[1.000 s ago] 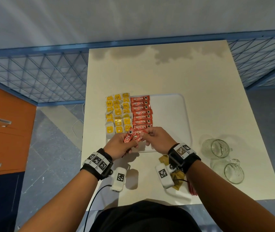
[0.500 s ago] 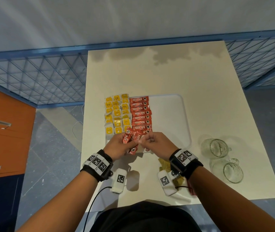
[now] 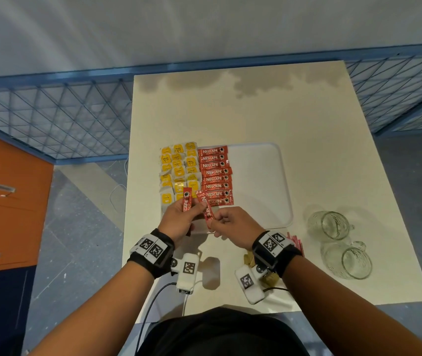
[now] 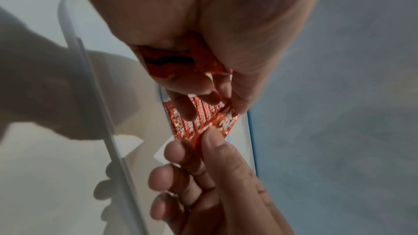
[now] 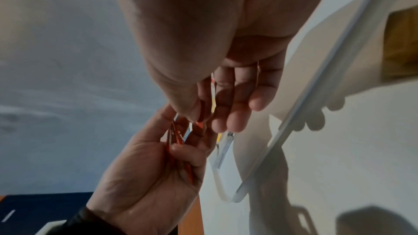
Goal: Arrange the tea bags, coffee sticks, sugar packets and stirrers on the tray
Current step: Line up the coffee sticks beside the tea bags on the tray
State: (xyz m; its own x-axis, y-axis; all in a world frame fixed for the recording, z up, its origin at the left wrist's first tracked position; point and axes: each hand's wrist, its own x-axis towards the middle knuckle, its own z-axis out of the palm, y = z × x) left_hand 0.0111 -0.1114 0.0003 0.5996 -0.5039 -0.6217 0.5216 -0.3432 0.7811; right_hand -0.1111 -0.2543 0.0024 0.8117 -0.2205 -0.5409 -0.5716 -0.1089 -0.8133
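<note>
A white tray (image 3: pixel 256 181) lies on the table, with yellow tea bags (image 3: pixel 179 170) filling its left side and a column of red coffee sticks (image 3: pixel 215 176) beside them. Over the tray's near edge my left hand (image 3: pixel 192 210) grips a small bundle of coffee sticks (image 3: pixel 186 201), which stands upright. My right hand (image 3: pixel 215 223) pinches one stick (image 3: pixel 207 210) between thumb and forefinger, close to the bundle. The left wrist view shows the bundle (image 4: pixel 172 63) in my palm and the pinched stick (image 4: pixel 226 121). Brown sugar packets (image 3: pixel 249 259) and red stirrers (image 3: pixel 294 242) lie by my right wrist.
Two glass mugs (image 3: pixel 330 224) (image 3: pixel 346 260) stand on the table right of the tray. The tray's right half is bare white. A blue mesh fence (image 3: pixel 50 119) runs behind the table and an orange cabinet (image 3: pixel 7 201) stands at the left.
Both hands have drawn slightly toward me. The bundle in my left hand has turned upright, and my right hand has pulled one stick apart from it.
</note>
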